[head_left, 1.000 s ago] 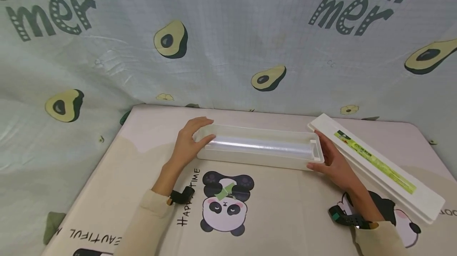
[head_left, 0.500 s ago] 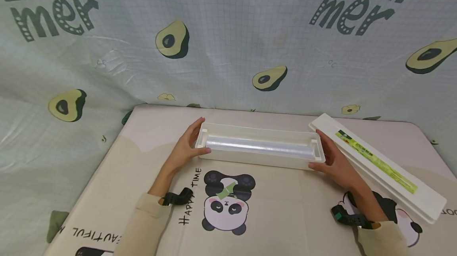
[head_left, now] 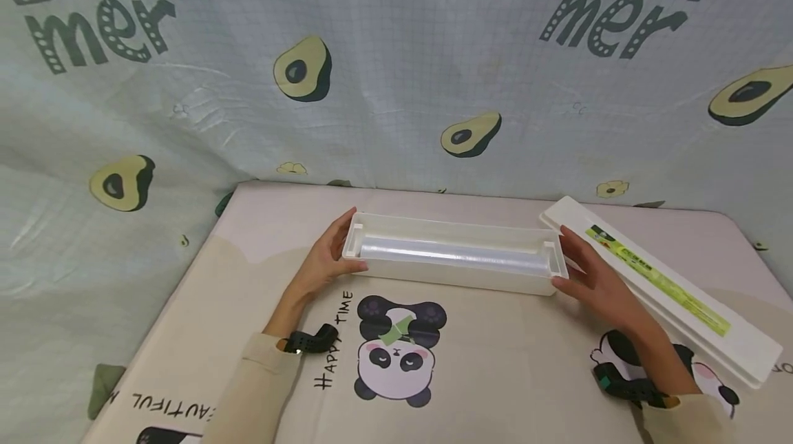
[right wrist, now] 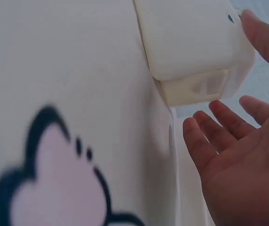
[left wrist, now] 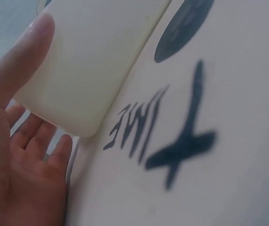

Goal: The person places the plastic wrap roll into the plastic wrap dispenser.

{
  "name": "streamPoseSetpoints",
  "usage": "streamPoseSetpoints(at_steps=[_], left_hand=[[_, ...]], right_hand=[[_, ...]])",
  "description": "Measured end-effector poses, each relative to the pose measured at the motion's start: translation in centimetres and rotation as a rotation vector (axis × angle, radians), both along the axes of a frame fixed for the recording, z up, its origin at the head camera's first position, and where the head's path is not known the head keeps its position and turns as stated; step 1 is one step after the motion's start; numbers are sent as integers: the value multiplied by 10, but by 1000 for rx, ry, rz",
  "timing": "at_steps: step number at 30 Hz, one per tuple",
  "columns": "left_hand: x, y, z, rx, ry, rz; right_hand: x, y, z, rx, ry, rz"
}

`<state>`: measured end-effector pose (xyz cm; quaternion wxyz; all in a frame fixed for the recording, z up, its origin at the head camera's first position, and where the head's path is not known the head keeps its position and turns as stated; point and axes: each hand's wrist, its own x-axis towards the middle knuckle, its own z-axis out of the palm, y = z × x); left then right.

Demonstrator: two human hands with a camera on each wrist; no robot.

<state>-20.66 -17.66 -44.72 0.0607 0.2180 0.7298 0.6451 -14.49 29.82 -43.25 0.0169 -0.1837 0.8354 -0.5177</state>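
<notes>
A long white cling film box sits uncovered on the table, a roll of clear cling film lying inside. My left hand holds its left end, thumb on the front wall and fingers round the back corner. In the left wrist view the thumb lies against the box wall. At the other end my right hand has its fingers spread and relaxed. The right wrist view shows these fingers beside the box end, mostly apart from it; the thumb is near its edge.
A long white lid with a green and yellow label lies slantwise at the right, behind the right hand. The tablecloth has panda prints and lettering. A curtain with avocado prints hangs behind the table's back edge.
My left hand has shifted from the top of the roll's left end to the box's left end. My right hand has loosened and drawn slightly right from the box. The lid stays put.
</notes>
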Motion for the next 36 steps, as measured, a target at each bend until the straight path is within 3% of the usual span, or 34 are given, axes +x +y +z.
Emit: streamPoseSetpoints(at_steps=[12,21,26,36], left_hand=[[-3,3,-2,65,-27,-12],[-5,-1,-4,55,-32,2],[-5,-2,-5,48,-32,4],[-4,-2,-7,51,-36,-8]], right_hand=[[32,27,15,-53,62,-32],[52,49,31,47,131,-123],[63,64,29,149,148,-237],[88,96,19,157,136,-398]])
